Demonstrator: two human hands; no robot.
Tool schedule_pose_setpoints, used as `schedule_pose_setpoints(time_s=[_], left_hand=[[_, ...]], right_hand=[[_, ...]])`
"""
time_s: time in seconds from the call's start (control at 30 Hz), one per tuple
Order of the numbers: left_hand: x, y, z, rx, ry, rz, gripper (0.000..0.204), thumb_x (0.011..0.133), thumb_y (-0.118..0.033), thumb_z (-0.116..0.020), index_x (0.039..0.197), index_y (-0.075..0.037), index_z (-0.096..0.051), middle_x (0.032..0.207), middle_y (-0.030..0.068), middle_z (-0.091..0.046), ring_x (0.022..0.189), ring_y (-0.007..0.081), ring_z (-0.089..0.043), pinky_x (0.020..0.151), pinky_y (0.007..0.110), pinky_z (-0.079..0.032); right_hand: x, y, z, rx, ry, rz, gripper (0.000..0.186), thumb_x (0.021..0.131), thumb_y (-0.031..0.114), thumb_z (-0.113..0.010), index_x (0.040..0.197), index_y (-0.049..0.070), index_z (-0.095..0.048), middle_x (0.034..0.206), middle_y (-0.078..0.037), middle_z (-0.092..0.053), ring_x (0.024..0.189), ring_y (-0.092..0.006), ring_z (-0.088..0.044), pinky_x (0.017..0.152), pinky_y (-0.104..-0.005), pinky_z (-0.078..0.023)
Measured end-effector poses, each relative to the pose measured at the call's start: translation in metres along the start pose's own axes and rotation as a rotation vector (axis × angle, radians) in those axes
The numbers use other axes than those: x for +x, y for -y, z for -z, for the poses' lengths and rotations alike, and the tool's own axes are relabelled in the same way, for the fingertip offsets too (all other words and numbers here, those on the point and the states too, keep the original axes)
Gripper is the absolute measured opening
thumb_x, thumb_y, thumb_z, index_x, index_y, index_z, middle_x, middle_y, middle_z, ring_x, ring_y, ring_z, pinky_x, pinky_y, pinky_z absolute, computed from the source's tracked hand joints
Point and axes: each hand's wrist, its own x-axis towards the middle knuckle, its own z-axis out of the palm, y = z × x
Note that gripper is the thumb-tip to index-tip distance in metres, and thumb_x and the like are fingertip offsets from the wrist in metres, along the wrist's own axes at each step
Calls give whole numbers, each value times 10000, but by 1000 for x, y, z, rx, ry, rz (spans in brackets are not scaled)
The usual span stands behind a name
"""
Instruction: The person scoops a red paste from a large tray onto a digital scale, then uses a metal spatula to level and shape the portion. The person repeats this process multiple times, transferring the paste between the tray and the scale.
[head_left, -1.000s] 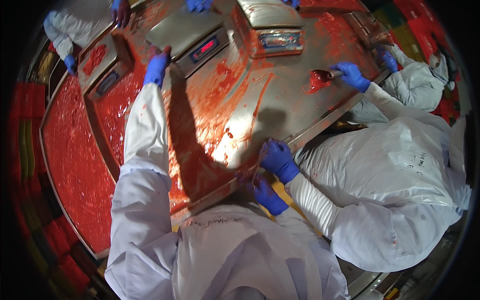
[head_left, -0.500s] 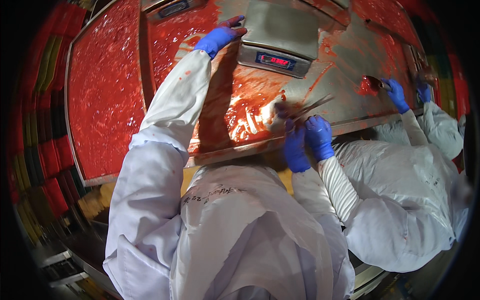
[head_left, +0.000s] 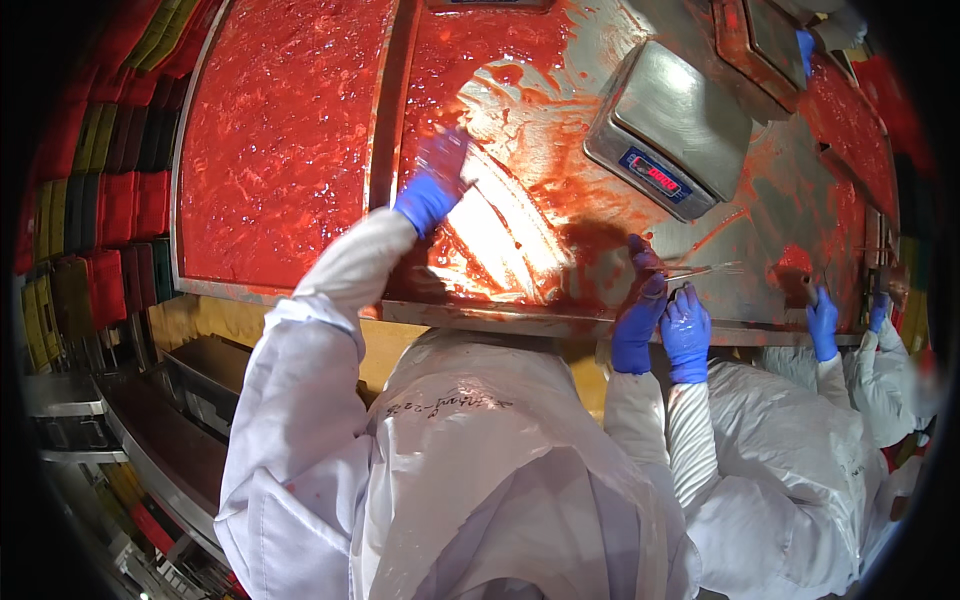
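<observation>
My left hand (head_left: 437, 180), in a blue glove stained dark red, lies on the wet red pulp (head_left: 500, 45) at the left of the steel table (head_left: 690, 240). Its fingers are slightly blurred, the thumb apart from the others. By the table's near edge, my right hand (head_left: 641, 318) is closed on a thin two-pronged metal tool (head_left: 705, 269) pointing right; its exact kind is unclear. A co-worker's blue-gloved hand (head_left: 686, 335) is right beside it. Beyond my hands stands a steel bench scale (head_left: 690, 110) with a lit red display.
A steel divider (head_left: 395, 100) separates off a broad bed of red pulp (head_left: 280, 140) on the left. Another scale (head_left: 755, 50) stands at the far right. A further gloved hand (head_left: 822, 325) is near a dark red piece (head_left: 793, 262). Stacked coloured crates (head_left: 110, 205) line the left.
My left hand has moved from the scale's left edge onto the red pulp. The view has turned left, so the table and scale appear shifted right. The tool remains in my right hand.
</observation>
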Motion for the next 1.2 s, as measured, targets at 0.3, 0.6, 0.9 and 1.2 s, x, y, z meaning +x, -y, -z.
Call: schedule_pose_setpoints(time_s=[0.3, 0.6, 0.9, 1.2], left_hand=[[156, 66, 14, -194, -490, 34, 289, 918, -296, -498, 1097, -105, -621, 1226, 106, -554, 1181, 312, -476, 991, 527, -340], [38, 28, 42, 10, -155, 33, 271, 881, -278, -514, 1037, -60, -554, 974, 211, -564, 902, 386, -548, 783, 514, -428], [1, 23, 98, -47, -194, -97, 279, 890, -281, -504, 1013, -46, -592, 1000, 173, -591, 956, 357, -558, 830, 460, -449], [-95, -16, 71, -27, 328, -333, 258, 922, -220, -452, 922, 17, -553, 922, 229, -557, 841, 397, -568, 712, 468, -479]], right_hand=[[29, 106, 11, 1483, -377, -335, 507, 884, 539, -465, 1025, 57, -540, 1197, -126, -546, 1109, -217, -485, 977, -367, -339], [28, 113, 14, 1572, -263, -394, 548, 856, 583, -523, 981, 50, -544, 1201, -168, -550, 1124, -244, -499, 977, -391, -362], [104, 131, 24, 1506, -111, -345, 375, 962, 337, -474, 1110, 13, -590, 1168, -79, -582, 1081, -151, -512, 966, -300, -366], [139, 154, -47, 1788, -8, -321, 388, 942, 317, -491, 1138, -7, -573, 1134, -97, -592, 1081, -176, -519, 979, -309, -361]])
